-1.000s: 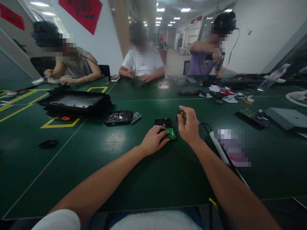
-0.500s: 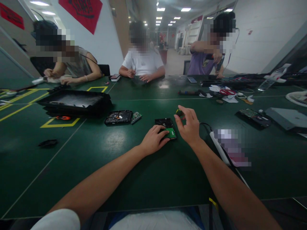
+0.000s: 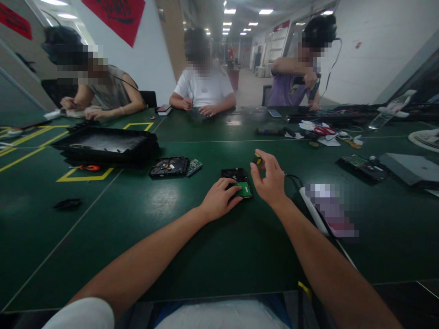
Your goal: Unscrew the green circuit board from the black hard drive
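Observation:
In the middle of the table lies a hard drive (image 3: 233, 174), black with a green circuit board (image 3: 244, 189) on its near end. My left hand (image 3: 221, 198) grips its near left side, fingers over the board and thumb along the near edge. Just to the right, my right hand (image 3: 269, 178) is raised, its thumb and fingers curled around a small screwdriver (image 3: 257, 159) with a black and yellow handle. My palm and fingers hide most of that tool, and its tip cannot be made out.
Left of my hands lie an opened hard drive (image 3: 168, 167) and a loose circuit board (image 3: 195, 167), with a black tray (image 3: 106, 144) beyond. A phone (image 3: 331, 210) and another drive (image 3: 363, 168) are on the right. Three people sit across the table.
The screwdriver handle has turned slightly in my right fingers, showing more yellow. My left hand stays on the hard drive.

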